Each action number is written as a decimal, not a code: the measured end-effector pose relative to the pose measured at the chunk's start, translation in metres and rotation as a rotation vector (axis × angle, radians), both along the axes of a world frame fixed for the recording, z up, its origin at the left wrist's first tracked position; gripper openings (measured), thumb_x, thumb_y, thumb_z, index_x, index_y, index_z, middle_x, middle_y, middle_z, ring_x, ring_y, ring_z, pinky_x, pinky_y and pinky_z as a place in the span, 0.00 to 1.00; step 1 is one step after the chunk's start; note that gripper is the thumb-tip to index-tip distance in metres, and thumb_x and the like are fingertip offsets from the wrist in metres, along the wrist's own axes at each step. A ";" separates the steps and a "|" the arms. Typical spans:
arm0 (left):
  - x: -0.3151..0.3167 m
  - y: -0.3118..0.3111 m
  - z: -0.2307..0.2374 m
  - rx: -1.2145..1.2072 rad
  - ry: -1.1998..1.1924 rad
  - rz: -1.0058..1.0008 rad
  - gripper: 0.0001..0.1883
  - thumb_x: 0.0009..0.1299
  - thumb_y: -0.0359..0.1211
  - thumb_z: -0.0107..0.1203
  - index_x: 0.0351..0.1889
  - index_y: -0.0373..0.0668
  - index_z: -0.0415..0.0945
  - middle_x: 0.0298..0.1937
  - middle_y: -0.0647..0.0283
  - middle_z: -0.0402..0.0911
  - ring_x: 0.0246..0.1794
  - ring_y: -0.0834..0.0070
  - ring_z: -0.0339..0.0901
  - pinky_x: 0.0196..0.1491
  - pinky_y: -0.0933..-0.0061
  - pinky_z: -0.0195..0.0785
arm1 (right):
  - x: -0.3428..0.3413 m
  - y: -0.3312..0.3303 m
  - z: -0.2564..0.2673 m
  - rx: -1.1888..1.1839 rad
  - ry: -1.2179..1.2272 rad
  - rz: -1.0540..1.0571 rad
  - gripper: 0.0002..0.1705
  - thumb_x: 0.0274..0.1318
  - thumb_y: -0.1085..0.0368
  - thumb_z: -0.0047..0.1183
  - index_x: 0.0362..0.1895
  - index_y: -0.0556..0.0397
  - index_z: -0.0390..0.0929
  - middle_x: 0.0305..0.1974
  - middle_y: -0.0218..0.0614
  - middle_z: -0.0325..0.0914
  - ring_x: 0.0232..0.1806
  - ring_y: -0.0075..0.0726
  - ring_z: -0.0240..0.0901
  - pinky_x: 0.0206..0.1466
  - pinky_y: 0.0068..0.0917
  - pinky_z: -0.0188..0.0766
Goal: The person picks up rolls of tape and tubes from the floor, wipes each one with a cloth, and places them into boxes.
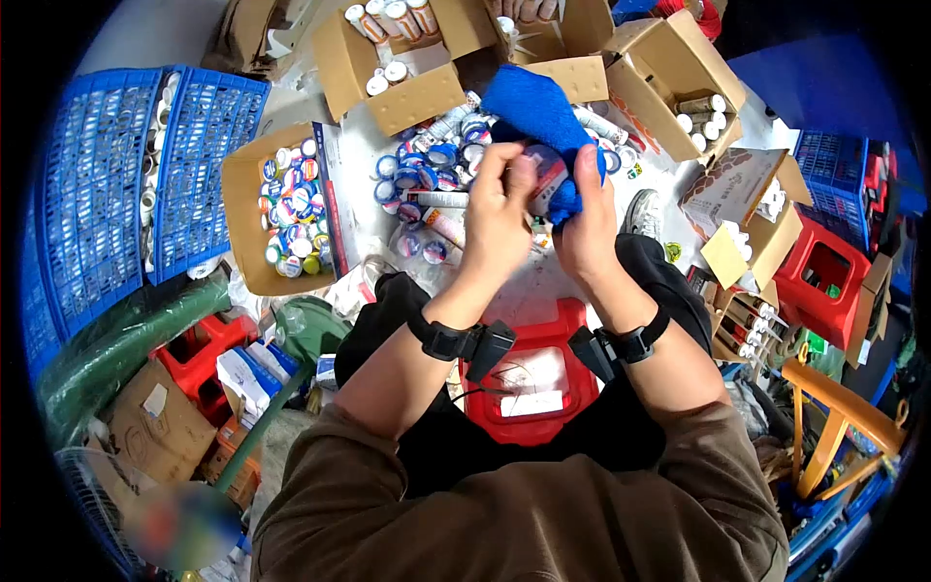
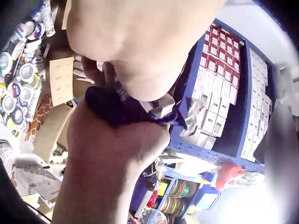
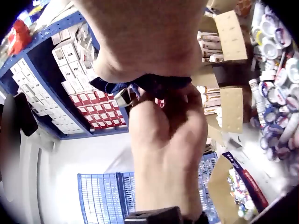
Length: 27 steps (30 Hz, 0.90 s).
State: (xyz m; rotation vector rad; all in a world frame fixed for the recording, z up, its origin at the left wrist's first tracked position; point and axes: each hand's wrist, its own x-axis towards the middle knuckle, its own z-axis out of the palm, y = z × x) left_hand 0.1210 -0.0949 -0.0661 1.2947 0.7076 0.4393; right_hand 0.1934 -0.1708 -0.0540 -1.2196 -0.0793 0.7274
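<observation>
In the head view, both hands meet over a pile of tins and tubes [image 1: 436, 160]. My left hand [image 1: 499, 213] grips a round labelled tin [image 1: 548, 177] from the left, fingers curled at its side. My right hand [image 1: 587, 218] holds a blue cloth [image 1: 529, 102] against the tin's right side, and part of the cloth flops up beyond the fingers. Seen from the left wrist, the dark cloth [image 2: 114, 105] is bunched between the two hands. The right wrist view shows the cloth [image 3: 161, 84] pressed under the right hand, with most of the tin hidden.
An open carton [image 1: 242, 213] of small tins stands at the left, beside blue crates [image 1: 204, 165]. Cartons of white-capped tubes [image 1: 412, 102] line the far side, another carton [image 1: 679, 58] the right. A red stool [image 1: 533, 417] is between the knees; another red stool [image 1: 824, 272] stands right.
</observation>
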 end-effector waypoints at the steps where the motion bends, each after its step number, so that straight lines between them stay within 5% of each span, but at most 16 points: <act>1: -0.001 -0.002 0.001 0.115 0.040 -0.038 0.16 0.79 0.41 0.45 0.52 0.37 0.70 0.42 0.58 0.74 0.44 0.72 0.70 0.51 0.71 0.64 | 0.001 -0.001 -0.001 -0.086 -0.024 -0.027 0.29 0.69 0.39 0.42 0.44 0.53 0.76 0.35 0.28 0.77 0.35 0.22 0.72 0.41 0.23 0.69; 2: -0.002 -0.002 -0.007 0.526 -0.014 0.008 0.21 0.77 0.44 0.50 0.55 0.35 0.72 0.46 0.52 0.72 0.46 0.63 0.72 0.53 0.65 0.65 | 0.000 0.000 -0.002 -0.170 -0.049 -0.051 0.29 0.68 0.38 0.43 0.42 0.52 0.76 0.34 0.28 0.76 0.34 0.21 0.71 0.39 0.23 0.68; 4: -0.009 -0.004 0.000 0.537 0.049 -0.085 0.24 0.75 0.46 0.52 0.56 0.33 0.74 0.51 0.50 0.69 0.48 0.58 0.72 0.55 0.62 0.64 | -0.005 0.005 0.001 -0.207 0.019 -0.103 0.29 0.72 0.41 0.39 0.34 0.52 0.76 0.27 0.24 0.72 0.29 0.19 0.64 0.33 0.22 0.63; 5: -0.012 -0.003 -0.003 0.527 0.100 -0.134 0.22 0.76 0.43 0.52 0.59 0.33 0.75 0.55 0.57 0.66 0.47 0.72 0.71 0.49 0.75 0.66 | -0.007 0.005 -0.007 -0.203 -0.035 -0.102 0.30 0.72 0.40 0.37 0.35 0.53 0.76 0.27 0.24 0.72 0.28 0.19 0.63 0.32 0.22 0.62; 9: -0.021 0.009 0.019 -0.150 -0.060 -0.167 0.23 0.74 0.49 0.54 0.50 0.36 0.78 0.35 0.71 0.76 0.35 0.85 0.67 0.41 0.80 0.64 | -0.010 0.016 0.000 -0.261 -0.349 0.028 0.36 0.72 0.36 0.31 0.39 0.54 0.78 0.26 0.26 0.73 0.28 0.20 0.65 0.33 0.22 0.65; 10: -0.029 0.013 0.016 0.079 0.052 -0.276 0.22 0.75 0.49 0.53 0.46 0.38 0.78 0.36 0.71 0.76 0.33 0.87 0.67 0.36 0.80 0.63 | -0.009 0.018 -0.002 -0.233 -0.339 0.039 0.36 0.71 0.35 0.30 0.40 0.55 0.78 0.27 0.26 0.75 0.29 0.20 0.67 0.33 0.22 0.66; 12: -0.041 0.020 0.013 -0.089 0.141 -0.240 0.20 0.75 0.50 0.53 0.44 0.40 0.78 0.36 0.72 0.76 0.30 0.87 0.68 0.33 0.77 0.64 | -0.012 0.019 -0.018 -0.267 -0.336 0.102 0.35 0.72 0.37 0.33 0.42 0.55 0.79 0.28 0.27 0.76 0.30 0.20 0.69 0.34 0.22 0.67; 14: -0.052 0.029 0.012 -0.382 0.129 -0.008 0.20 0.75 0.49 0.53 0.38 0.40 0.79 0.31 0.69 0.78 0.28 0.81 0.73 0.30 0.77 0.65 | -0.019 0.028 -0.033 -0.308 -0.565 0.113 0.33 0.72 0.38 0.35 0.42 0.55 0.77 0.29 0.24 0.73 0.28 0.18 0.66 0.31 0.20 0.66; 16: -0.068 0.047 0.007 -0.717 0.022 0.248 0.23 0.74 0.50 0.53 0.51 0.40 0.73 0.39 0.67 0.79 0.30 0.79 0.77 0.27 0.80 0.65 | -0.016 0.028 -0.014 -0.505 -0.190 0.226 0.32 0.74 0.41 0.33 0.51 0.55 0.77 0.38 0.31 0.79 0.35 0.23 0.73 0.40 0.21 0.71; 19: -0.129 0.097 -0.033 -0.626 0.168 0.425 0.24 0.74 0.53 0.52 0.53 0.43 0.70 0.49 0.60 0.79 0.46 0.71 0.78 0.43 0.68 0.69 | -0.004 0.033 -0.031 0.030 0.271 0.170 0.34 0.74 0.43 0.29 0.60 0.58 0.72 0.50 0.41 0.80 0.48 0.35 0.78 0.54 0.31 0.74; 20: -0.152 0.117 -0.045 -0.608 0.174 0.471 0.27 0.73 0.53 0.53 0.57 0.42 0.69 0.52 0.57 0.78 0.51 0.68 0.77 0.49 0.67 0.68 | -0.007 0.041 -0.018 0.020 0.379 0.026 0.35 0.73 0.43 0.30 0.64 0.60 0.67 0.57 0.44 0.76 0.56 0.39 0.75 0.60 0.32 0.71; 22: -0.182 0.152 -0.055 -0.479 0.086 0.692 0.33 0.72 0.53 0.54 0.66 0.40 0.62 0.62 0.51 0.70 0.61 0.63 0.70 0.59 0.64 0.64 | -0.002 0.041 -0.011 0.322 0.389 0.214 0.36 0.72 0.43 0.32 0.68 0.61 0.63 0.63 0.45 0.71 0.61 0.42 0.71 0.65 0.35 0.67; 25: -0.193 0.164 -0.042 -0.382 0.146 0.798 0.37 0.71 0.51 0.56 0.71 0.40 0.56 0.70 0.48 0.60 0.66 0.61 0.66 0.65 0.62 0.61 | 0.001 0.042 -0.009 0.468 0.435 0.268 0.35 0.71 0.44 0.35 0.69 0.59 0.62 0.65 0.45 0.69 0.63 0.44 0.69 0.69 0.39 0.62; 27: -0.191 0.158 -0.056 -0.438 0.226 0.680 0.36 0.71 0.49 0.56 0.71 0.41 0.56 0.71 0.48 0.58 0.66 0.62 0.66 0.65 0.62 0.60 | -0.001 0.042 -0.008 0.529 0.457 0.269 0.33 0.71 0.45 0.36 0.67 0.57 0.64 0.64 0.43 0.70 0.63 0.44 0.69 0.70 0.40 0.61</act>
